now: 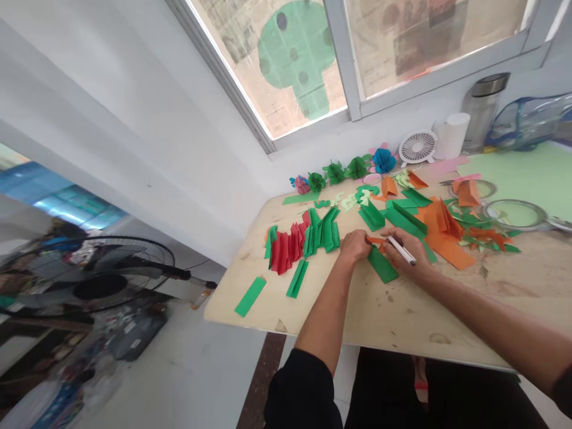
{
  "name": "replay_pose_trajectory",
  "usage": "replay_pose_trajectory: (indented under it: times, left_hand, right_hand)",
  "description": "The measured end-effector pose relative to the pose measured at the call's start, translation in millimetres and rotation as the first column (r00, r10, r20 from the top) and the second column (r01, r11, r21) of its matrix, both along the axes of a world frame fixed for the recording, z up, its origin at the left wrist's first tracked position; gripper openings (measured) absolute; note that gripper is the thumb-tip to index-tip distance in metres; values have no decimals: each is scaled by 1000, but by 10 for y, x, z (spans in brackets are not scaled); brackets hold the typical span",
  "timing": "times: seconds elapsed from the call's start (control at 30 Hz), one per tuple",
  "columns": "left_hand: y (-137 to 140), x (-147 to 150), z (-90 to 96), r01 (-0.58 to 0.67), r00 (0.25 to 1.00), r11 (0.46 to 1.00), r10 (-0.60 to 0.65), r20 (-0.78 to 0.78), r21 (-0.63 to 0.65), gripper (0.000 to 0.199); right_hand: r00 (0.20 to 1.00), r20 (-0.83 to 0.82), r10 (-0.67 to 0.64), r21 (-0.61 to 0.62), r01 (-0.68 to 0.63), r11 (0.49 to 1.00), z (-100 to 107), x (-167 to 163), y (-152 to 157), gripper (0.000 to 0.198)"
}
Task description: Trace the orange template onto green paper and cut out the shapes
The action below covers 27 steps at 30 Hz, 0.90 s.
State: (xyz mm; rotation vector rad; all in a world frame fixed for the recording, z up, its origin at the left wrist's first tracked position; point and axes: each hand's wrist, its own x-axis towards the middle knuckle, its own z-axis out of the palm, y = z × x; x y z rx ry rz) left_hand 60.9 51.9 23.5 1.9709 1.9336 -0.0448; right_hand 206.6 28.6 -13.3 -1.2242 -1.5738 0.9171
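My left hand [355,245] is closed, pinching one end of a small orange paper piece [376,240] against the table. In my right hand [407,250] a white pen [402,251] is gripped, and its fingers meet the other end of the orange piece. Just below both hands lies a green paper strip [383,266], its upper end covered by the orange piece and fingers. Folded red strips [288,247] and folded green strips [322,229] stand in a row left of my left hand. Beyond my right hand are more folded green strips [406,217] and orange sheets [447,241].
Paper flowers and green paper figures [334,173] line the wall. A small white fan [417,147], a white cylinder [456,134] and a bottle [485,113] stand at the back. Tape rolls [513,213] lie right. A large floor fan [100,286] stands left of the table [339,310].
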Motion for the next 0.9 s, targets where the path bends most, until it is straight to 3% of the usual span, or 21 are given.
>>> replay_pose_trajectory:
  times: [0.27, 0.47, 0.63, 0.8, 0.9]
  left_hand:
    - [-73, -5, -44, -37, 997, 996, 31, 77, 78, 33]
    - [-203, -196, -50, -37, 981, 980, -1, 196, 195, 18]
    - [-175, -566, 173, -21, 979, 963, -35, 202, 268, 25]
    - [134, -928, 499, -15, 995, 949, -19, 103, 314, 27]
    - [320, -1007, 543, -26, 999, 934, 16, 31, 356, 28]
  right_hand:
    - [1000, -8, 12, -22, -12, 1000, -34, 9, 18, 25]
    - [1000, -7, 4, -36, -4, 999, 14, 17, 9, 26]
    - [1000, -20, 3, -77, -5, 997, 48, 5, -18, 27]
    - [999, -32, 8, -97, -11, 995, 48, -12, -24, 27]
    - [999, -34, 0, -100, -4, 995, 58, -26, -32, 27]
